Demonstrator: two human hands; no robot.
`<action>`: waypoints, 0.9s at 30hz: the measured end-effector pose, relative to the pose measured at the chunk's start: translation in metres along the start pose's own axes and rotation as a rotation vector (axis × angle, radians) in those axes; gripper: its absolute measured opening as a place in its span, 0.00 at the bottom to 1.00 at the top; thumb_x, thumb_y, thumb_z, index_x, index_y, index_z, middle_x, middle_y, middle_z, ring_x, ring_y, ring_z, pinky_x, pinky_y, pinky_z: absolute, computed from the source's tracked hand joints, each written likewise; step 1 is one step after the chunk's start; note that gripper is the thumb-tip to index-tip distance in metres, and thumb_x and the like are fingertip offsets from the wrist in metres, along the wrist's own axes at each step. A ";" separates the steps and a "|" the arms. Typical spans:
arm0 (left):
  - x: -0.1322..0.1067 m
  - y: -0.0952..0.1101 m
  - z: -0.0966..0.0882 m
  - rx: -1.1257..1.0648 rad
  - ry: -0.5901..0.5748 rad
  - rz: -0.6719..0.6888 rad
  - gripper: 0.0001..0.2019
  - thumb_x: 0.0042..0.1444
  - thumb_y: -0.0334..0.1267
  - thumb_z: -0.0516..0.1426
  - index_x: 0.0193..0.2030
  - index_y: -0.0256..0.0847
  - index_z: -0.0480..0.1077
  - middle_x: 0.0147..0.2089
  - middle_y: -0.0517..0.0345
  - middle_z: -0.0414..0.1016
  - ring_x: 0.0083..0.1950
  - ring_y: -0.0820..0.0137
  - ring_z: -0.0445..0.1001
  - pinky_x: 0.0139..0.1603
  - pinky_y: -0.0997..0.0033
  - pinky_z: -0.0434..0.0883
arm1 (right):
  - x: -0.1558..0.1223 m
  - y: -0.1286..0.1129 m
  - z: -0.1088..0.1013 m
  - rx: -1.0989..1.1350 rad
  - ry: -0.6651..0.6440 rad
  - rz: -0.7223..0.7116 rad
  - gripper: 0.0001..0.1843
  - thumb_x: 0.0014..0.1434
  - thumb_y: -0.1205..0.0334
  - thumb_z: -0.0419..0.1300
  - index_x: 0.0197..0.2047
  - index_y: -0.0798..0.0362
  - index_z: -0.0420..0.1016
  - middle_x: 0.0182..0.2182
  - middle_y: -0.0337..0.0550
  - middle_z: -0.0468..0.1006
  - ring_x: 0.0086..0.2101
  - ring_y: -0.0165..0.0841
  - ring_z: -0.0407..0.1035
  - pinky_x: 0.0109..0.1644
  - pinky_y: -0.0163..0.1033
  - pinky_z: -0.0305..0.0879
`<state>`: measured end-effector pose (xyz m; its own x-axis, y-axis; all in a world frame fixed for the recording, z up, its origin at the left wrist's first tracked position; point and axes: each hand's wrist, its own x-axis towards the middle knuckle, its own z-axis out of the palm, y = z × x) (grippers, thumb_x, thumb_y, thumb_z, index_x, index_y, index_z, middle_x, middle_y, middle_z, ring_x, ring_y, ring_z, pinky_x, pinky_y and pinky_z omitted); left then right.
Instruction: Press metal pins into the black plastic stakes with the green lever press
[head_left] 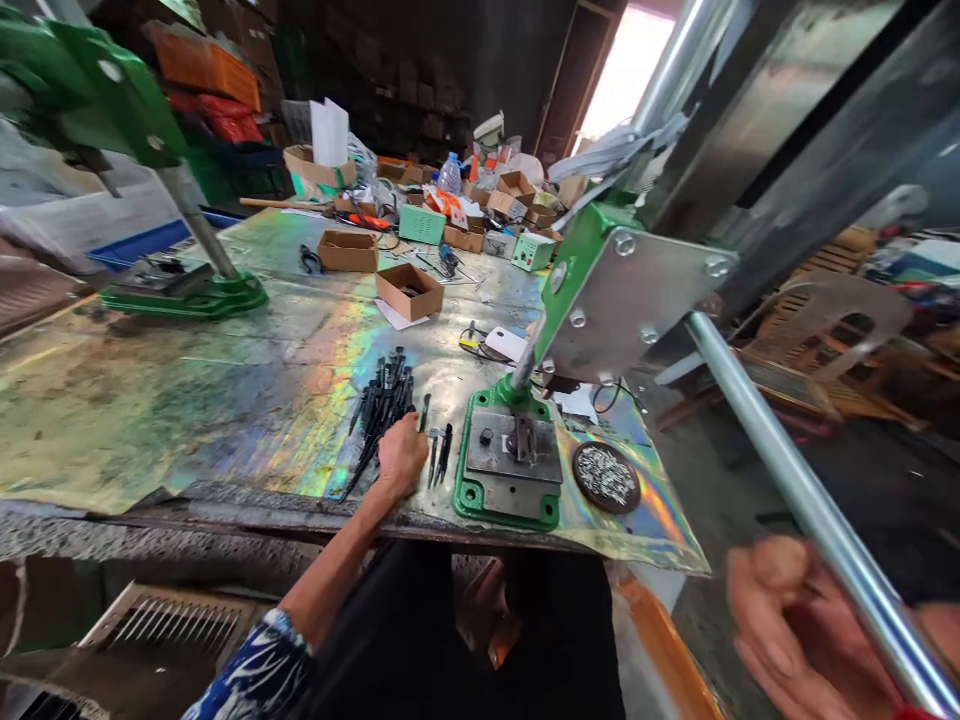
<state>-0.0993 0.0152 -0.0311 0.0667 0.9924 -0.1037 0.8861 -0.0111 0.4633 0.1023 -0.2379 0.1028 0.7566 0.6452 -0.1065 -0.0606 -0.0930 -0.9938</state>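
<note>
My left hand [403,455] is closed at the right edge of a pile of slim black pieces [386,395] with flat ends; its fingertips are hidden, so what it grips cannot be made out. Several more black pieces [441,455] lie side by side to its right, by the green base of a hand press [510,455]. A small dark fixture [525,438] sits on the press plate. At the lower right, my right hand [795,630] curls loosely about the long metal lever [787,470] of the press, slightly blurred.
A round dish of small silvery parts [606,477] stands right of the press. Open cardboard boxes [410,292] and a green box [421,224] are farther back. A second green press [184,295] stands at left. A plastic chair [832,320] is at right.
</note>
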 end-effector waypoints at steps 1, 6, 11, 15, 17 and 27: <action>0.000 -0.003 -0.001 -0.112 0.014 -0.007 0.16 0.54 0.31 0.50 0.48 0.37 0.69 0.42 0.49 0.77 0.46 0.63 0.74 0.44 0.70 0.68 | 0.010 0.002 0.000 0.039 -0.102 0.032 0.26 0.53 0.35 0.53 0.29 0.51 0.69 0.15 0.33 0.61 0.09 0.19 0.41 0.11 0.27 0.32; -0.011 -0.018 0.000 -0.887 -0.038 0.005 0.15 0.43 0.41 0.56 0.37 0.33 0.70 0.21 0.63 0.69 0.20 0.73 0.67 0.24 0.73 0.66 | 0.088 0.066 -0.008 -0.280 -0.101 -0.132 0.18 0.49 0.44 0.61 0.30 0.53 0.71 0.22 0.39 0.69 0.20 0.30 0.60 0.21 0.35 0.58; -0.026 -0.023 0.001 -0.881 -0.040 0.052 0.17 0.40 0.47 0.58 0.34 0.37 0.67 0.24 0.62 0.71 0.19 0.73 0.69 0.23 0.72 0.66 | 0.131 0.139 -0.011 -0.631 -0.055 -0.172 0.15 0.58 0.50 0.58 0.32 0.56 0.70 0.22 0.36 0.68 0.22 0.29 0.63 0.26 0.37 0.63; -0.031 -0.024 0.005 -0.655 -0.009 0.094 0.15 0.44 0.48 0.55 0.34 0.40 0.67 0.25 0.62 0.72 0.20 0.72 0.69 0.24 0.72 0.67 | 0.143 0.154 -0.009 -0.916 -0.056 -0.252 0.10 0.61 0.58 0.58 0.34 0.56 0.71 0.31 0.39 0.72 0.32 0.32 0.69 0.39 0.42 0.67; -0.033 -0.025 0.008 -0.583 0.009 0.130 0.14 0.45 0.48 0.54 0.34 0.40 0.66 0.27 0.60 0.73 0.23 0.70 0.71 0.26 0.72 0.67 | 0.147 0.155 -0.008 -1.034 -0.056 -0.278 0.08 0.62 0.59 0.58 0.36 0.57 0.71 0.34 0.40 0.73 0.35 0.33 0.69 0.41 0.44 0.67; -0.038 -0.036 0.027 -0.461 0.019 0.221 0.10 0.48 0.46 0.51 0.31 0.43 0.62 0.27 0.59 0.71 0.29 0.68 0.72 0.29 0.73 0.67 | 0.152 0.161 -0.004 -1.409 -0.111 -0.363 0.07 0.62 0.62 0.57 0.40 0.57 0.71 0.37 0.42 0.73 0.37 0.34 0.69 0.42 0.45 0.68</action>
<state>-0.1217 -0.0250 -0.0675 0.2175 0.9745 0.0542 0.5572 -0.1696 0.8129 0.2103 -0.1579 -0.0733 0.5339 0.8425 0.0716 0.8432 -0.5242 -0.1194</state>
